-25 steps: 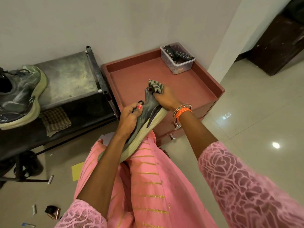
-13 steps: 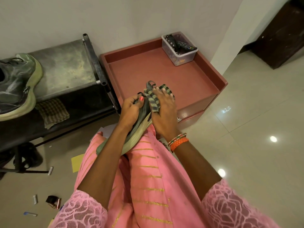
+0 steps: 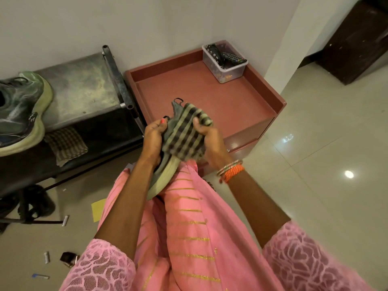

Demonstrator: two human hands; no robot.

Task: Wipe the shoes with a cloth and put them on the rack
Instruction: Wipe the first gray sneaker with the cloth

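A grey shoe with a pale green sole [image 3: 165,175] rests on my lap, toe toward me, heel loop up. My left hand [image 3: 153,137] grips its left side. My right hand [image 3: 207,141] holds a checked green-and-black cloth [image 3: 184,133] wrapped over the shoe's upper, hiding most of it. The matching shoe [image 3: 21,112] lies on the top shelf of the dark metal rack [image 3: 84,89] at the left. A second folded checked cloth [image 3: 66,144] lies on the rack's lower shelf.
A red-brown low cabinet [image 3: 262,95] stands ahead with a clear plastic box [image 3: 225,61] of remotes at its back corner. Small bits of litter and a yellow paper [image 3: 97,208] lie on the tiled floor at left. A dark wooden cabinet [image 3: 357,38] stands far right.
My right hand drew the cloth from the shoe's heel down over the upper toward me, and the cloth spread wider. My left hand kept hold of the shoe.
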